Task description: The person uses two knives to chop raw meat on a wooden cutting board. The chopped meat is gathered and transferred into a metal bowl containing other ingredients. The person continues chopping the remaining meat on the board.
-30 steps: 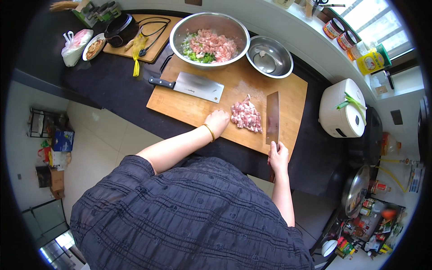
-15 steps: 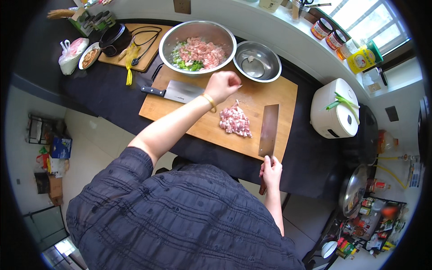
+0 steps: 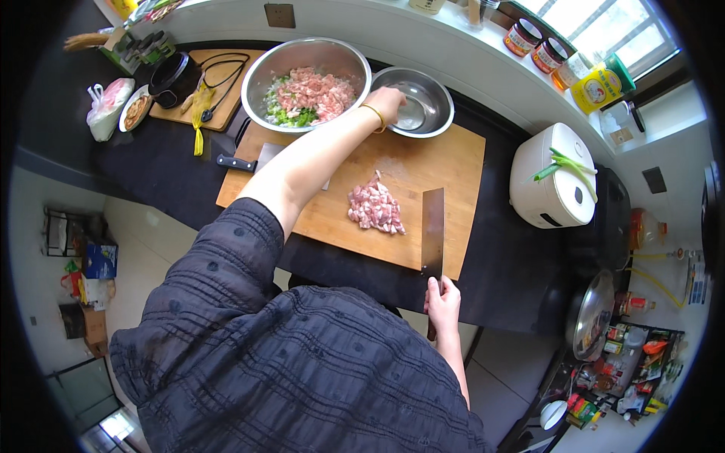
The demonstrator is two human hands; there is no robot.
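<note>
My left hand (image 3: 387, 106), with a gold bangle on its wrist, reaches over the near left rim of the smaller steel bowl (image 3: 442, 128). Its fingers are curled downward, and whatever they hold is hidden. My right hand (image 3: 443, 302) grips the handle of a cleaver (image 3: 433, 230), whose blade lies over the right part of the wooden cutting board (image 3: 332, 230). Diced raw meat (image 3: 375, 205) sits in a pile left of that blade. Under my left forearm a second knife (image 3: 238, 163) lies on the board, its blade partly covered.
A large steel bowl (image 3: 253, 94) holds minced meat and chopped green onion. Right of the board stands a white rice cooker (image 3: 544, 185) with green onion stalks (image 3: 566, 167) on its lid. A smaller board with a black pot (image 3: 174, 79) and cable is at the far left.
My left hand has moved from above the board, away from me, to the smaller bowl. The cleaver stays in my right hand. The whole view has shifted slightly.
</note>
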